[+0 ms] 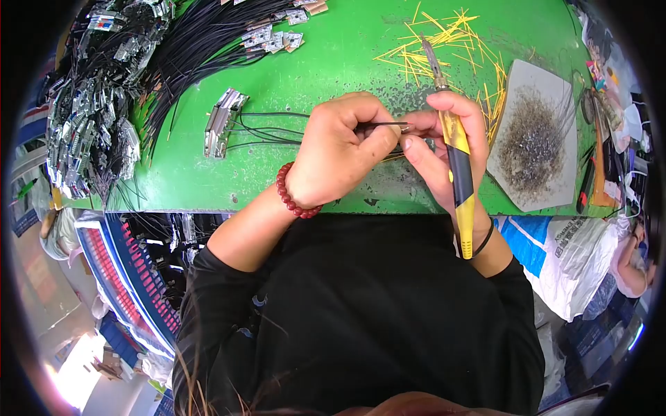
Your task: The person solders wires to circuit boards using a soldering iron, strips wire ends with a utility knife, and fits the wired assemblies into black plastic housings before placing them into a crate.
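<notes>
My left hand, with a red bead bracelet at the wrist, is closed on thin black wires. The wires run left to a silver metal part lying on the green table. Opposite it, my right hand has its thumb and fingertips at the wire ends, close to my left fingertips. A yellow and black soldering iron rests in my right hand, its metal tip pointing up and away. What the fingertips pinch between the hands is too small to make out.
Bundled black cables and a heap of silver connectors cover the left of the green table. Yellow sticks lie scattered at the upper right, beside a grey board with dark debris. A person's arm shows at the far right.
</notes>
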Available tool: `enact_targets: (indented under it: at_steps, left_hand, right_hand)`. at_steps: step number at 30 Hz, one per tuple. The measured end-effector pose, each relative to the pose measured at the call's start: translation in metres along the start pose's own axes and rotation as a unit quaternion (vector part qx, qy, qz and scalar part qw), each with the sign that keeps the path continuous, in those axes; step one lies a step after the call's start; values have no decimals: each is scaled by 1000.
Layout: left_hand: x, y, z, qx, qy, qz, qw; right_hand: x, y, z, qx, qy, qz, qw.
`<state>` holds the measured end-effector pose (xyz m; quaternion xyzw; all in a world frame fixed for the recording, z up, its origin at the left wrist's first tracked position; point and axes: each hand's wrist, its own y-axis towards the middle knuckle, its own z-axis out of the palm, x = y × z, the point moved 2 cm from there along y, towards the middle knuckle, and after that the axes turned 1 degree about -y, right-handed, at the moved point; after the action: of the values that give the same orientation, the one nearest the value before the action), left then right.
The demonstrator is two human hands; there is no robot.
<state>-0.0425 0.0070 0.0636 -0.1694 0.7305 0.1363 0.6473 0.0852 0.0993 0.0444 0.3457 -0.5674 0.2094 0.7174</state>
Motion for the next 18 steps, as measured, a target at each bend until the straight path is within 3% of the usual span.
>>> enact_targets:
  at_steps: [5,11,13,18]
  left_hand:
    - [1,-1,2,4,71,70,995]
    - [0,-3,7,8,77,64,995]
    - [2,-3,8,8,44,48,998]
    - [1,-3,6,20,14,39,999]
  right_hand:
    - [7,2,-4,15,-63,27,998]
    - [6,0,-1,7,-170,-36,985]
    - [2,-2,0,-18,-71,11,997]
    - [2,-1,0,-5,8,55,998]
